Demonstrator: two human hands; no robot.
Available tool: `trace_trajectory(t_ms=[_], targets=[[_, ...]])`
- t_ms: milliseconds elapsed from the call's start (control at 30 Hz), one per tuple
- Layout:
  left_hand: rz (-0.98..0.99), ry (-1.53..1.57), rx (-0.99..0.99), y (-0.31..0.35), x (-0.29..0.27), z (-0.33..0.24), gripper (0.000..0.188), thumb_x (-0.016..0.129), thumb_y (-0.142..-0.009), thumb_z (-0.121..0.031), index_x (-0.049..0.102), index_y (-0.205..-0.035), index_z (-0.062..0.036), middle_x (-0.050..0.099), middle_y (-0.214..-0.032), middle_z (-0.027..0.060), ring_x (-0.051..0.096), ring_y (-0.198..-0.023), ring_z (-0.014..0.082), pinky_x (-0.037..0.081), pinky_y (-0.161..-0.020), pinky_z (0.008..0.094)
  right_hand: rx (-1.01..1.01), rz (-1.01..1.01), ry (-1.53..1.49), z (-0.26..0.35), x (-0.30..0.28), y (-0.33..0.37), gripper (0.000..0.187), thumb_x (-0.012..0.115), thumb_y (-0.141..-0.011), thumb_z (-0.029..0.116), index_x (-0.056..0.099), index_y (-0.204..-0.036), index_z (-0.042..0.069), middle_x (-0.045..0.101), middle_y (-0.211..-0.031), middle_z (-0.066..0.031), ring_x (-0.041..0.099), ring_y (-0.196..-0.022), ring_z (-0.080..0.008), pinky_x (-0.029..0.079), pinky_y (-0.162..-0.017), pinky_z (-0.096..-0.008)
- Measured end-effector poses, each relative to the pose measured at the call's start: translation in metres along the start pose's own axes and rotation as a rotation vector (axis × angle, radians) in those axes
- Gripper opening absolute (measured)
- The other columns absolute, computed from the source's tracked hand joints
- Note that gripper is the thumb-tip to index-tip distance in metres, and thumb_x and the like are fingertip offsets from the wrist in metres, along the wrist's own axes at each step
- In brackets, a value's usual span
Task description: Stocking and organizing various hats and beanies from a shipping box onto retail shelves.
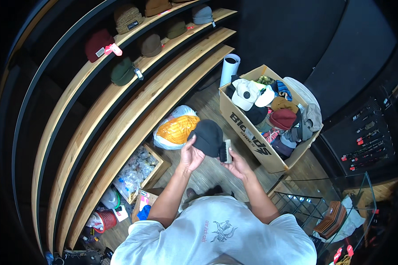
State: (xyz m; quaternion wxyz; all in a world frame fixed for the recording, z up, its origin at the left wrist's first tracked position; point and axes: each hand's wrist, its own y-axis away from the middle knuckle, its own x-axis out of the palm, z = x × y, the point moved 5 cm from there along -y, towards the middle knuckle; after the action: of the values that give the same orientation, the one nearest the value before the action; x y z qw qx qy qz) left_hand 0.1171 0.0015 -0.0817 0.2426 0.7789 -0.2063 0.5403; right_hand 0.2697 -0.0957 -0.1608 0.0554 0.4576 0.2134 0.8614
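Note:
A black beanie (pixel 208 136) is held up in front of me, its rounded crown toward the far side. My left hand (pixel 192 154) grips it at the lower left edge, thumb on the near face. In my right hand (pixel 238 164) is a brush (pixel 226 152) with a pale back and dark bristles. The bristles face left, close against the beanie's right edge; whether they touch it I cannot tell.
Wooden shelves (pixel 132 99) curve along the left, carrying several folded beanies such as a green one (pixel 122 72). A cardboard box (pixel 252 137) full of caps and beanies stands at the right. An orange-and-white plastic bag (pixel 177 129) lies beyond my hands. A glass case (pixel 358 198) is at lower right.

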Motion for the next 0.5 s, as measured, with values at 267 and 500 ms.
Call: trace_trajectory(t_ms=[267, 500], targets=[[-0.017, -0.075, -0.024, 0.037, -0.041, -0.068, 0.056, 0.041, -0.103, -0.037, 0.037, -0.143, 0.0008, 0.05, -0.142, 0.0204, 0.051, -0.129, 0.0371, 0.04, -0.107, 0.055, -0.019, -0.298, 0.584, -0.014, -0.007, -0.035, 0.048, 0.06, -0.096, 0.045, 0.062, -0.124, 0.007, 0.064, -0.107, 0.0006, 0.054, -0.093, -0.0108, 0.041, -0.08, -0.0314], [-0.256, -0.181, 0.319, 0.117, -0.119, -0.161, 0.048, 0.043, -0.101, -0.035, 0.05, -0.135, -0.0013, 0.059, -0.134, 0.0157, 0.057, -0.123, 0.0286, 0.044, -0.105, 0.0449, -0.041, -0.116, 0.874, -0.06, 0.064, -0.1, 0.039, 0.065, -0.09, 0.028, 0.058, -0.12, 0.005, 0.066, -0.1, -0.0039, 0.059, -0.09, -0.0117, 0.044, -0.073, -0.0276]])
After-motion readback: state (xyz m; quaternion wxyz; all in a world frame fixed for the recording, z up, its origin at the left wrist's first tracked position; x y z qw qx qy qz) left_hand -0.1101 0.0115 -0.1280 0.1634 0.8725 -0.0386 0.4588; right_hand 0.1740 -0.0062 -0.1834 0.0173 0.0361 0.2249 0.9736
